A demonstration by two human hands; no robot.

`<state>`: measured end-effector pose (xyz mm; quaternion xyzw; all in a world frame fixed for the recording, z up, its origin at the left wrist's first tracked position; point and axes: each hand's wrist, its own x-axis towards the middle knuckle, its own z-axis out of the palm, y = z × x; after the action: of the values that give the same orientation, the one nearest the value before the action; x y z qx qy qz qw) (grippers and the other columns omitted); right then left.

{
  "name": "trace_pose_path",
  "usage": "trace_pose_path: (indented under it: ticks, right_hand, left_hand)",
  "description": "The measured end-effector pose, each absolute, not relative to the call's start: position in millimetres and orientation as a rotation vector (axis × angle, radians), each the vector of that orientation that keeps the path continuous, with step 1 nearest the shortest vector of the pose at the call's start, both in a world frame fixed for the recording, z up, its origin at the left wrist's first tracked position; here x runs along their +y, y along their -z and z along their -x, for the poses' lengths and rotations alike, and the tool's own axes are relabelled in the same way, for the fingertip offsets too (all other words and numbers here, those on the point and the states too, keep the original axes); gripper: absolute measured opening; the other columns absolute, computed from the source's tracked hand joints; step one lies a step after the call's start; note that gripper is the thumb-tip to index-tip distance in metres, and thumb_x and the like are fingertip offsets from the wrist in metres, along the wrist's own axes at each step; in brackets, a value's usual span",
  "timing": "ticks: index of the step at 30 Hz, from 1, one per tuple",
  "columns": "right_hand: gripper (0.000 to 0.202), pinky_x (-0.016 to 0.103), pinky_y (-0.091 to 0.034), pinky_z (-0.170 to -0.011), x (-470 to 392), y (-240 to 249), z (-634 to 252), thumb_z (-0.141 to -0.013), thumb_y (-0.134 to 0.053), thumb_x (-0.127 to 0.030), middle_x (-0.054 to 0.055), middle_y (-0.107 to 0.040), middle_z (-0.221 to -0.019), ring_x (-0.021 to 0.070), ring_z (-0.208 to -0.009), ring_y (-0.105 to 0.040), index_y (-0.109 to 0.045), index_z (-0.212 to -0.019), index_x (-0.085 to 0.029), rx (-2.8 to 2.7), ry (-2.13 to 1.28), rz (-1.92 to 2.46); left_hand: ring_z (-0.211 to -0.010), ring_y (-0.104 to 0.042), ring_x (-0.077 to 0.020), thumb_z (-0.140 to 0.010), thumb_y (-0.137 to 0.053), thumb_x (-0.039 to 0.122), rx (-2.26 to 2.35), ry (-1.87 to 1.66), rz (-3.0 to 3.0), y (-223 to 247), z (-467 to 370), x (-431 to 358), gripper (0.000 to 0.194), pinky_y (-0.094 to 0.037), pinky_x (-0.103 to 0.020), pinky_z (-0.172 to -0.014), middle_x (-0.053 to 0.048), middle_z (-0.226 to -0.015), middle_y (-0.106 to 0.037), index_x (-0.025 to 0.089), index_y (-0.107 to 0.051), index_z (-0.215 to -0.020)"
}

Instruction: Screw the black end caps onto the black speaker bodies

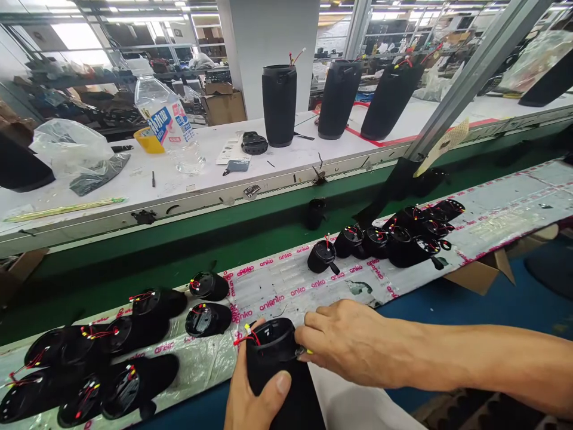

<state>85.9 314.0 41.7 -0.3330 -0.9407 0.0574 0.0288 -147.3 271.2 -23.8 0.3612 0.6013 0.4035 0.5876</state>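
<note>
In the head view a black fabric-covered cylinder (293,391), apparently a speaker housing, leans in front of me with its open end facing up. Red wires with a pale connector (249,335) stick out over its left rim. My left hand (257,391) is wrapped round its side, thumb across the front. At the right rim my right hand (333,340) is closed, fingers curled. A small bit of yellow and something metallic show beneath those fingers; what they grip is mostly hidden.
Several similar black housings (208,319) with wires lie on the taped bench (277,286), left and right. Behind it, a white shelf (215,173) holds upright black cylinders (280,107), a plastic bottle (163,119) and a plastic bag (71,146). A metal post (474,83) slants at right.
</note>
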Motion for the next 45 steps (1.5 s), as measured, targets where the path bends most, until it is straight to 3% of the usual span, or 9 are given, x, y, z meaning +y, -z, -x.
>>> trace_pose_path:
  ticks: [4,16,19,23,27,30,34,37,45]
  right_hand:
    - [0.022,0.038,-0.028,-0.054,317.2,-41.7,-88.2,-0.120,-0.052,-0.037,0.001,-0.069,-0.089,0.0184,-0.069,-0.064,-0.058,-0.106,-0.021,-2.904,-0.211,1.038]
    - [0.014,0.039,-0.020,-0.050,314.5,-41.6,-87.3,-0.118,-0.052,-0.032,0.002,-0.066,-0.089,0.0191,-0.064,-0.061,-0.055,-0.109,-0.022,-2.965,-0.165,1.051]
    - [0.005,0.039,-0.018,-0.050,315.7,-46.1,-86.5,-0.111,-0.058,-0.024,0.001,-0.065,-0.087,0.0188,-0.062,-0.059,-0.054,-0.108,-0.021,-3.021,-0.131,1.038]
    - [0.018,0.038,-0.019,-0.050,318.1,-53.4,-86.6,-0.096,-0.063,-0.010,0.001,-0.063,-0.085,0.0178,-0.058,-0.054,-0.053,-0.106,-0.021,-3.091,-0.104,0.985]
    - [0.011,0.038,-0.018,-0.048,322.9,-57.4,-84.3,-0.101,-0.061,-0.012,0.001,-0.062,-0.083,0.0177,-0.057,-0.053,-0.056,-0.106,-0.020,-3.105,-0.128,0.965]
    - [0.005,0.037,-0.020,-0.048,328.5,-53.2,-81.2,-0.110,-0.057,-0.018,0.002,-0.066,-0.086,0.0173,-0.059,-0.057,-0.058,-0.105,-0.019,-3.078,-0.229,0.988]
    - [0.022,0.035,-0.029,-0.055,333.9,-42.1,-84.5,-0.119,-0.053,-0.037,0.002,-0.074,-0.093,0.0178,-0.072,-0.068,-0.062,-0.111,-0.019,-2.905,-0.491,1.060]
    - [0.021,0.034,-0.034,-0.060,333.7,-39.5,-90.7,-0.119,-0.053,-0.037,0.001,-0.076,-0.097,0.0172,-0.078,-0.071,-0.062,-0.117,-0.019,-2.764,-0.601,1.202]
    - [0.027,0.039,-0.021,-0.053,324.3,-47.5,-83.3,-0.121,-0.045,-0.037,0.003,-0.071,-0.089,0.0197,-0.068,-0.066,-0.059,-0.106,-0.019,-2.940,-0.305,1.102]
  left_hand:
    - [-0.145,-0.063,-0.0429,-0.067,-0.089,0.072,1.390,-0.924,-0.875,23.7,147.0,272.7,0.085,-0.044,-0.048,-0.122,-0.014,-0.142,-0.078,0.024,-0.067,-0.134]
    - [-0.136,-0.068,-0.0453,-0.063,-0.090,0.067,1.480,-0.905,-0.924,17.2,144.8,274.0,0.081,-0.041,-0.053,-0.124,-0.016,-0.139,-0.078,0.023,-0.069,-0.128]
    - [-0.140,-0.066,-0.0457,-0.067,-0.088,0.066,1.531,-0.901,-0.939,19.3,144.0,272.8,0.078,-0.040,-0.054,-0.127,-0.017,-0.141,-0.077,0.023,-0.069,-0.128]
    - [-0.142,-0.064,-0.0478,-0.069,-0.086,0.062,1.573,-0.899,-0.979,26.5,143.1,272.1,0.075,-0.040,-0.058,-0.127,-0.018,-0.140,-0.076,0.022,-0.068,-0.130]
    - [-0.144,-0.061,-0.0491,-0.071,-0.083,0.063,1.623,-0.863,-1.019,30.4,143.4,273.2,0.076,-0.038,-0.062,-0.126,-0.022,-0.144,-0.074,0.020,-0.066,-0.132]
    - [-0.146,-0.061,-0.0473,-0.073,-0.083,0.065,1.580,-0.874,-0.988,33.4,145.0,274.2,0.076,-0.040,-0.057,-0.126,-0.019,-0.142,-0.076,0.020,-0.067,-0.132]
    - [-0.147,-0.060,-0.0447,-0.071,-0.085,0.073,1.491,-0.953,-0.855,39.3,146.9,273.4,0.085,-0.041,-0.051,-0.127,-0.015,-0.143,-0.076,0.022,-0.068,-0.137]
    - [-0.147,-0.059,-0.0446,-0.071,-0.084,0.076,1.515,-0.943,-0.801,37.9,145.3,272.9,0.090,-0.037,-0.054,-0.129,-0.015,-0.148,-0.073,0.022,-0.067,-0.141]
    - [-0.144,-0.061,-0.0450,-0.072,-0.084,0.066,1.570,-0.853,-0.946,14.8,133.6,278.8,0.089,-0.039,-0.055,-0.123,-0.023,-0.146,-0.071,0.016,-0.060,-0.141]
